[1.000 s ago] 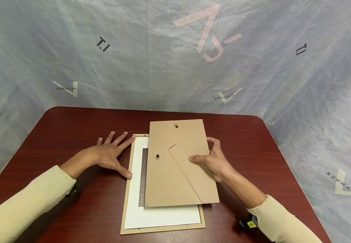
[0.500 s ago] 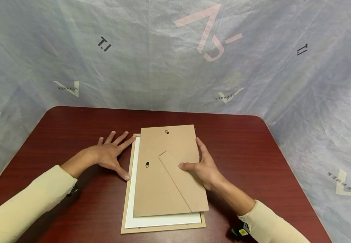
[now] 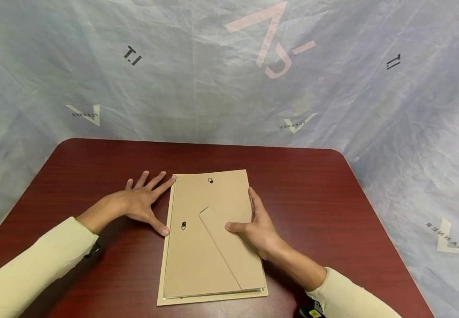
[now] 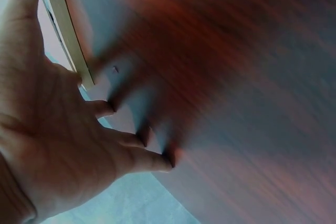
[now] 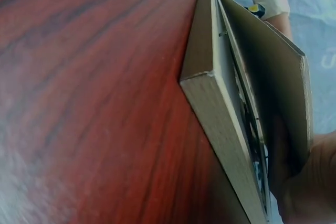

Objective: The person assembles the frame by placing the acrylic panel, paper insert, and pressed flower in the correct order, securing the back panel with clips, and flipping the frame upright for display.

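Nearest, to the right of and below the wooden frame, comes a pale sleeve with a dark device on the wrist; the matching left sleeve lies to the frame's left. The frame rests flat, its thin rim showing along the near and left sides of the tan backing board that lies over it. The board is tilted: its left side sits low over the frame while the right side is raised, leaving a wedge-shaped gap.

At the frame's right side, the right hand pinches the board, a narrow grip with the thumb on top and fingers at and under the edge. At the frame's left side, the left hand is spread wide, its grip closed round nothing; thumb and index fingertip meet the frame's edge.

Two small metal hangers mark the board, one near the frame's far edge. Beyond the frame stretches the red-brown bench, then grey printed sheeting.
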{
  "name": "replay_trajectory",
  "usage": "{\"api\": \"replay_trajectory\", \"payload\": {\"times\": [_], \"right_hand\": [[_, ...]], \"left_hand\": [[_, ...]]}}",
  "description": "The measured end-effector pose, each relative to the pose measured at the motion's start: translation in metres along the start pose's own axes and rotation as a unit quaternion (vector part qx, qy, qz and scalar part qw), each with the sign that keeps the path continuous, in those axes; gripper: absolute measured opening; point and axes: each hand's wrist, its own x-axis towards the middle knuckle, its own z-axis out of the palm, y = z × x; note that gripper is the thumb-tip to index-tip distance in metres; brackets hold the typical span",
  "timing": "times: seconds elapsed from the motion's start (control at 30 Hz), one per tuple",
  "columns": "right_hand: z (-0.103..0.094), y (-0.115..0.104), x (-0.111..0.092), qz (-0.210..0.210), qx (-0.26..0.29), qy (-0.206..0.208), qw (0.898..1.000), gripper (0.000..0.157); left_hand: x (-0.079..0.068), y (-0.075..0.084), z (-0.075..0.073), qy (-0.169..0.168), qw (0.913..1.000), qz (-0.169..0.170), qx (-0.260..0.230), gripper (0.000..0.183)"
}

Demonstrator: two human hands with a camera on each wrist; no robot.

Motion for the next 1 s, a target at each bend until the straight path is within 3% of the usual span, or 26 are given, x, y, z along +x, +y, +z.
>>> {"api": "replay_trajectory", "payload": {"times": [0.33,0.47,0.57,0.67,0.77,0.87,1.0], "right_hand": [[0.000,0.004,-0.001,0.006,-0.034,0.010,0.999,0.133],[-0.003,0.002,0.000,-0.004,-0.088,0.012,0.996,0.133],[-0.008,-0.005,0.000,-0.003,-0.190,0.014,0.982,0.132],[-0.013,-0.015,0.002,0.012,-0.300,0.013,0.954,0.132],[-0.017,-0.023,0.004,0.020,-0.362,0.011,0.932,0.132],[-0.020,-0.027,0.007,0.015,-0.372,0.006,0.928,0.130],[-0.022,-0.026,0.009,0.012,-0.347,0.004,0.938,0.124]], "left_hand": [[0.000,0.002,0.000,0.014,0.9998,0.009,0.011,0.151],[0.000,0.002,0.000,0.014,0.9998,0.008,0.012,0.151],[0.000,0.002,0.001,0.014,0.9998,0.008,0.011,0.151],[0.000,0.002,0.001,0.012,0.9999,0.007,0.009,0.151],[0.001,0.002,0.001,0.010,0.9999,0.008,0.007,0.151],[0.001,0.002,0.000,0.008,0.9999,0.009,0.003,0.151],[0.000,0.002,0.000,0.006,0.9999,0.009,-0.001,0.152]]}}
